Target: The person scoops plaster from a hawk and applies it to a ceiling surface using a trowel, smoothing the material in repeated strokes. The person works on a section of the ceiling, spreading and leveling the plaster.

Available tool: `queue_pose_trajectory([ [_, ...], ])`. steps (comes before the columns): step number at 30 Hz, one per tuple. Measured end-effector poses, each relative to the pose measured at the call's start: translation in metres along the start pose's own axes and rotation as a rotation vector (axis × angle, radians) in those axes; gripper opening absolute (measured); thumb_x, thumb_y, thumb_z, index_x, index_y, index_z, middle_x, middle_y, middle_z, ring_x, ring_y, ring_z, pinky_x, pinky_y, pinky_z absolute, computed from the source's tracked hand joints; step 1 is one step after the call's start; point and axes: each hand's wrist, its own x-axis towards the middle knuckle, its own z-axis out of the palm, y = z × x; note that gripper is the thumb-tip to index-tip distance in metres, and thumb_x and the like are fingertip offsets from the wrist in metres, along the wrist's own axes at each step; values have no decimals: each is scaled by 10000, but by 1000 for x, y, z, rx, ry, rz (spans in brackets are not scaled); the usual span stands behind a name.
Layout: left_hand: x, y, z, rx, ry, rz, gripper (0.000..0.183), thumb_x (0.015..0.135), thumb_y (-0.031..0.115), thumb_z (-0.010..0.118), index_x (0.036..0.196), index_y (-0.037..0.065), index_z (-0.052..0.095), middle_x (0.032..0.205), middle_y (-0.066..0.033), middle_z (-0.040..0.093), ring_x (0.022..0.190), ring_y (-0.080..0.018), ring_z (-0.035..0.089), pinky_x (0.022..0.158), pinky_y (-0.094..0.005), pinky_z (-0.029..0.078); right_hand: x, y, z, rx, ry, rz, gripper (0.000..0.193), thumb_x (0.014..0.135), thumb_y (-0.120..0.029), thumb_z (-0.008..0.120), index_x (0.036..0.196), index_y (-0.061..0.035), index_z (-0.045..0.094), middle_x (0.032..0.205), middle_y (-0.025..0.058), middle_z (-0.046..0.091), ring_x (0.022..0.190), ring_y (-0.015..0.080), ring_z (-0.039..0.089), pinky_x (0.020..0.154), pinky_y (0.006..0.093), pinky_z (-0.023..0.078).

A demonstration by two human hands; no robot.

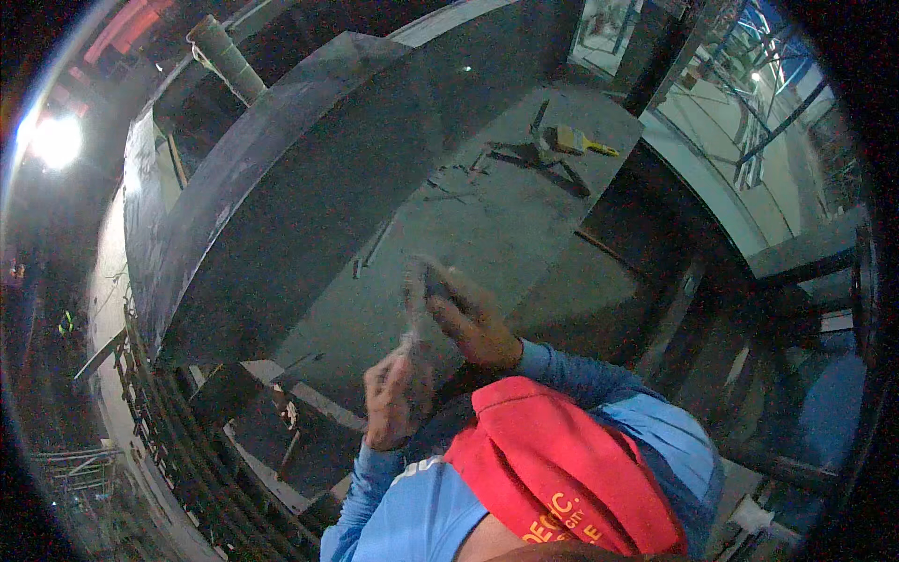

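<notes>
My left hand [390, 401] is closed round the lower end of a thin, upright, greyish object [414, 304], smeared by motion, whose kind I cannot make out. Just to the right and higher up, my right hand [476, 323] curls its fingers and thumb round something small and dark [436, 284], also too blurred to name. The dark piece lies against or very near the upper part of the greyish object. Both hands are raised in front of me, above a grey floor.
Beyond my hands, a yellow-handled paintbrush [568, 140] lies beside dark metal pieces [538, 155] on the grey floor [487, 220]. A tall curved dark panel [309, 169] rises on the left. Bars [215, 468] run at the lower left; a brown post [225, 58] stands behind the panel.
</notes>
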Motion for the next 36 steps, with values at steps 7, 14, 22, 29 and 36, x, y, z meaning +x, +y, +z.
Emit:
queue_pose_trajectory([
  [7,-4,4,24,-108,7,-89,411,1074,313,518,1233,-44,646,721,-20,611,521,-101,530,449,-259,406,-23,4,0,-256,52,-141,558,989,-102,626,1509,-14,446,1363,158,600,1178,233,606,1001,362,484],
  [14,-21,-4,0,266,4,274,436,1073,325,523,1235,-58,655,695,-18,587,491,-97,503,422,-259,363,-20,0,22,154,25,-4,550,973,-65,618,1495,2,458,1309,129,620,1147,192,612,974,345,511],
  [22,-62,2,-39,-56,104,100,403,1066,344,535,1168,-25,661,675,9,552,487,-92,473,427,-264,367,-39,19,49,-335,-101,-216,530,908,-48,619,1431,-16,539,1189,163,649,1037,250,644,874,387,524],
  [29,-87,-26,-75,99,48,448,423,1063,377,558,1185,-15,660,700,7,550,518,-86,484,432,-276,373,-43,27,84,-547,-76,-443,439,912,-95,664,1343,-36,609,1002,70,664,845,177,628,752,338,516],
  [36,-95,-19,-92,-134,-56,207,386,1073,340,565,1176,-7,699,756,20,561,624,-56,499,512,-237,387,-50,-30,108,15,-68,17,255,1016,-249,648,1190,-62,650,806,-57,565,658,49,469,542,254,374],
])
